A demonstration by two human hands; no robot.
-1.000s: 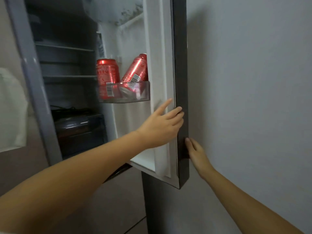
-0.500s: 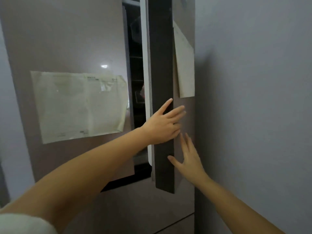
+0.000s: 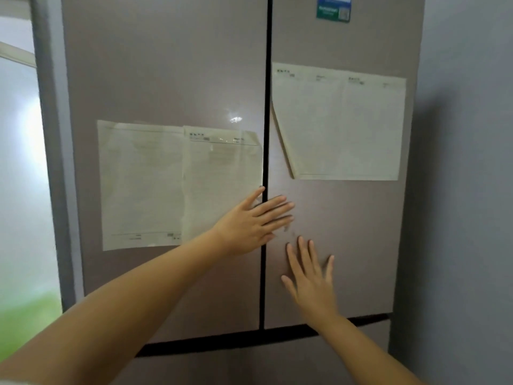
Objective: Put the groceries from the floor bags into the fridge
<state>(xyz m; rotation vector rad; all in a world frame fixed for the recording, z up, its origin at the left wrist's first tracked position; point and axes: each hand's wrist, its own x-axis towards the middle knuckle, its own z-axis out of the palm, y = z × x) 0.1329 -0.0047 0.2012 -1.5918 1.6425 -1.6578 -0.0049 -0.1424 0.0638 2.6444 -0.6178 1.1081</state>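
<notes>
fridge [image 3: 172, 65]: two tall upper doors shut flush, dark seam between them; a lower drawer front below the horizontal gap; no groceries or floor bags in view, so where they lie I cannot tell
right door [image 3: 347, 245]: glossy, stiff panel, likely heavy on its hinge and slippery to a flat palm; no handle shows, so the best hold is judged to be its inner edge along the centre seam
left hand [image 3: 249, 220]: released, fingers straight and spread, laid flat across the seam near the lower half of the doors
right hand [image 3: 311, 276]: released, fingers splayed upward, flat on the right door just below the left hand
papers [image 3: 177, 184]: thin sheets stuck on each door; light, easily creased; the left hand overlaps one corner
sticker [image 3: 333, 8]: top edge of the right door
</notes>
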